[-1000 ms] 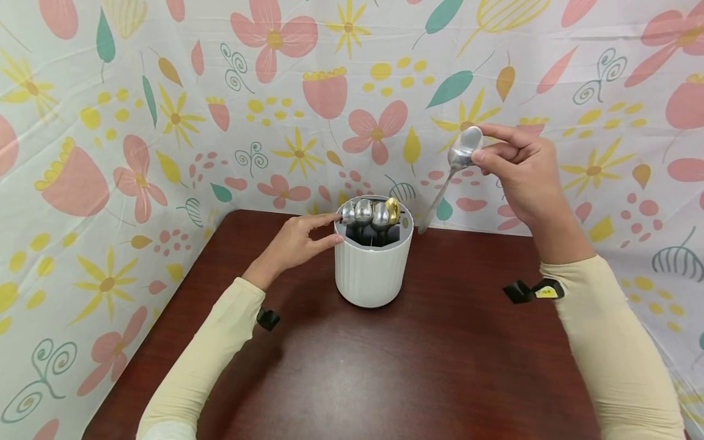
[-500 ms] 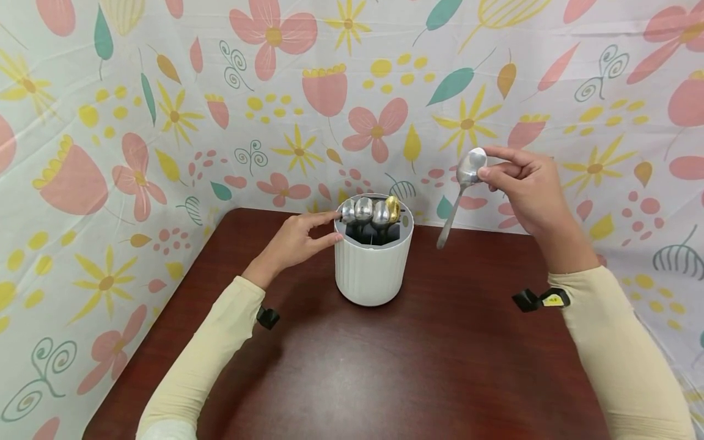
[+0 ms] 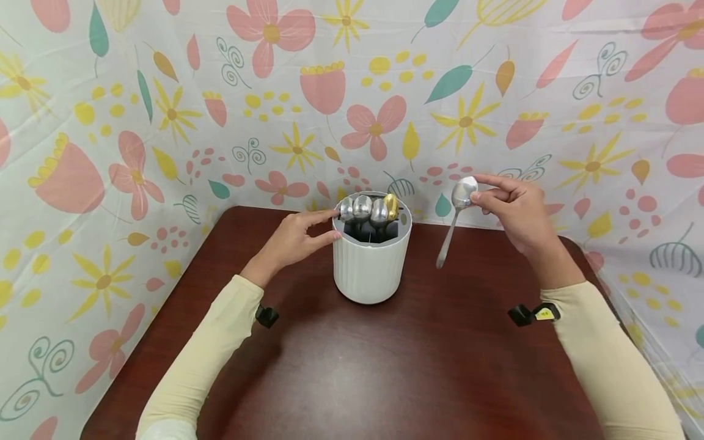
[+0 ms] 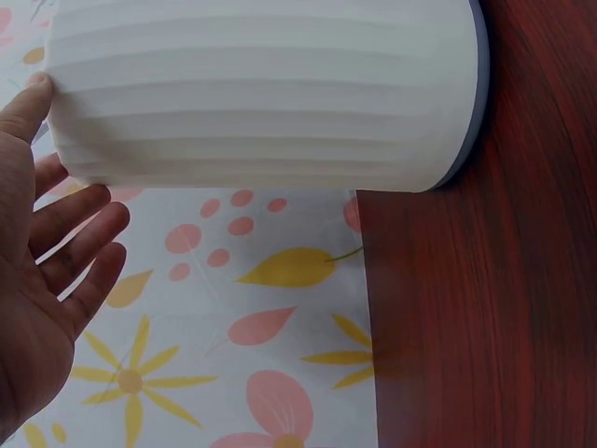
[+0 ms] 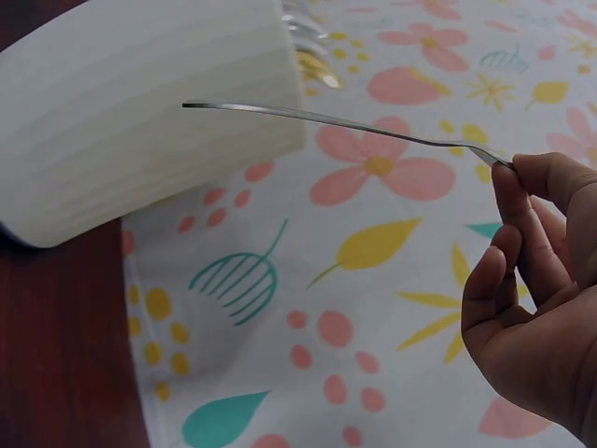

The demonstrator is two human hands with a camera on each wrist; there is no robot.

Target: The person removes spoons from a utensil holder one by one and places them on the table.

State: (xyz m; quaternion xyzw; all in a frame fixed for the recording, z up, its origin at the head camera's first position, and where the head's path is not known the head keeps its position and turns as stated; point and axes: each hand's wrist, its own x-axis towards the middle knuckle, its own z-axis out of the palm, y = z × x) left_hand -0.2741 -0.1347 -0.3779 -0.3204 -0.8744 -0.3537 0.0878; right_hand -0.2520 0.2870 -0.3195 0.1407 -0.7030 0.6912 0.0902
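My right hand [image 3: 514, 211] pinches a silver spoon [image 3: 448, 239] by its bowl, thumb against index finger. The handle hangs down and slants left, above the table and to the right of the utensil holder. Edge-on, the spoon [image 5: 373, 131] looks like a thin strip in the right wrist view. A white ribbed utensil holder [image 3: 367, 272] stands upright on the table. Several silver spoons [image 3: 362, 206] and a gold spoon [image 3: 391, 206] stand in it, bowls up. My left hand [image 3: 291, 239] touches the holder's left rim with thumb and fingertips, its other fingers loosely bent [image 4: 79, 247].
The dark reddish-brown table [image 3: 352, 366] reaches back to a floral-patterned cloth [image 3: 385, 91], which hangs behind it and along the sides. A black wrist band [image 3: 533, 314] sits on the right sleeve, and a black piece [image 3: 266, 316] on the left one.
My right hand has lowered the spoon from high beside the holder to nearer the table. The left hand stays at the rim, and the holder has not moved.
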